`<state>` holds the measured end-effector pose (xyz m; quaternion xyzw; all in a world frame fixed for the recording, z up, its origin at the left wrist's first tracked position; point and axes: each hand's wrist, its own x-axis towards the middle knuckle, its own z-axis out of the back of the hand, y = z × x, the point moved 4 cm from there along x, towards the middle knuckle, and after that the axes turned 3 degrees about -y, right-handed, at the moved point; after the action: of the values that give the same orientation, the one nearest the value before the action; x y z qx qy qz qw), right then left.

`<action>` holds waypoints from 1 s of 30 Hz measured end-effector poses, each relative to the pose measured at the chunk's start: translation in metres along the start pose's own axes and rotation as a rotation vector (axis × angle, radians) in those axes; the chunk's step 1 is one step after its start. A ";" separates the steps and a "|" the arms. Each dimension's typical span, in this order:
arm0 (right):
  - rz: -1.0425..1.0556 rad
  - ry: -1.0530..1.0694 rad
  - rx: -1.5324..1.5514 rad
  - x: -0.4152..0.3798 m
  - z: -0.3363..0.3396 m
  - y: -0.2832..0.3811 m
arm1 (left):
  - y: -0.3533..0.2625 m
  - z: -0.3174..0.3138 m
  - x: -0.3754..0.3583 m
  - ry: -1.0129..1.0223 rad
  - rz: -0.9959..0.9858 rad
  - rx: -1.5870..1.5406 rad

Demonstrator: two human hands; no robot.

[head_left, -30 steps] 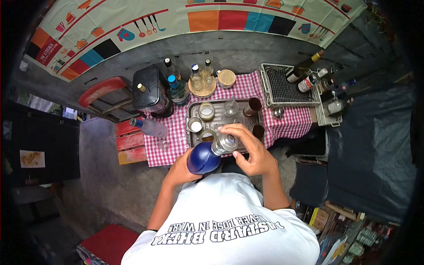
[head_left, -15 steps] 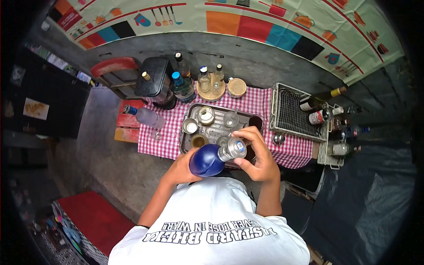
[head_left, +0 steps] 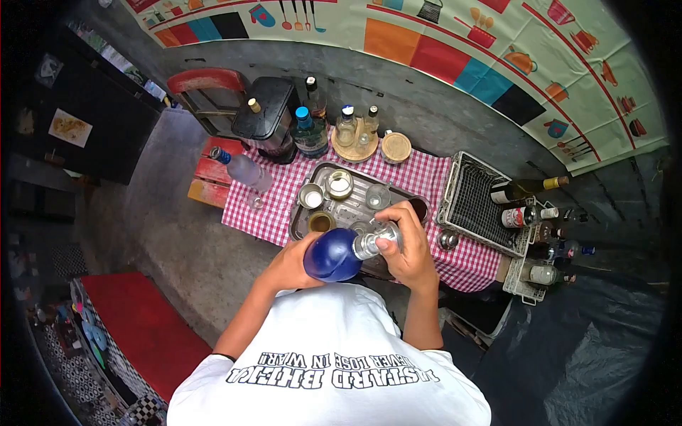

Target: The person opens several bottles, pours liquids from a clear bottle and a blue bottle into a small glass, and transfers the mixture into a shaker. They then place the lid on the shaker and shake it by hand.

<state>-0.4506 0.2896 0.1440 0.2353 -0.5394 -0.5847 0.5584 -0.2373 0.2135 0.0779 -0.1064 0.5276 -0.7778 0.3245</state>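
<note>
A blue bottle [head_left: 332,255] with a silver neck is held tilted in front of my chest, its top toward the right. My left hand [head_left: 290,264] wraps round its body from the left. The fingers and thumb of my right hand [head_left: 409,248] close on the clear stopper [head_left: 387,234] at the bottle's top. Behind the bottle lies a metal tray [head_left: 339,169] with glasses and small containers. Among them are a jar [head_left: 340,184], a steel cup [head_left: 311,197], a clear glass [head_left: 377,197] and an amber-coloured cup [head_left: 321,221].
A checked cloth [head_left: 245,213] covers the table. Along the back stand a black-lidded container [head_left: 264,113], a blue-capped bottle [head_left: 310,135] and a wooden board [head_left: 355,153] with small bottles. To the right are a wire basket [head_left: 462,199], several bottles and a steel shaker [head_left: 447,240].
My right hand's fingers and thumb have closed round the stopper, covering more of it. The bottle stays in my left hand. The view has turned slightly.
</note>
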 end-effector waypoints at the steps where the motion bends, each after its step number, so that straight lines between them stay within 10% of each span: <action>1: -0.003 0.007 -0.001 0.000 -0.006 -0.004 | 0.001 0.000 -0.001 -0.011 -0.027 -0.010; 9: -0.046 -0.099 0.389 0.015 -0.058 -0.041 | 0.019 0.028 -0.013 -0.092 -0.033 -0.083; 15: -0.659 -0.056 0.868 0.014 -0.139 -0.066 | 0.056 0.076 -0.034 -0.183 0.044 -0.129; 20: -0.684 0.140 0.271 0.040 -0.200 -0.091 | 0.093 0.130 -0.054 -0.325 -0.036 -0.130; 22: -0.187 0.259 -0.382 0.062 -0.229 -0.091 | 0.107 0.150 -0.059 -0.335 -0.053 -0.116; 30: -0.348 0.507 -0.449 0.098 -0.328 -0.200 | 0.155 0.214 -0.076 -0.344 -0.045 -0.092</action>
<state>-0.2684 0.0392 -0.1031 0.3324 -0.1949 -0.6976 0.6041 -0.0096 0.0637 0.0434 -0.2646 0.4968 -0.7303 0.3871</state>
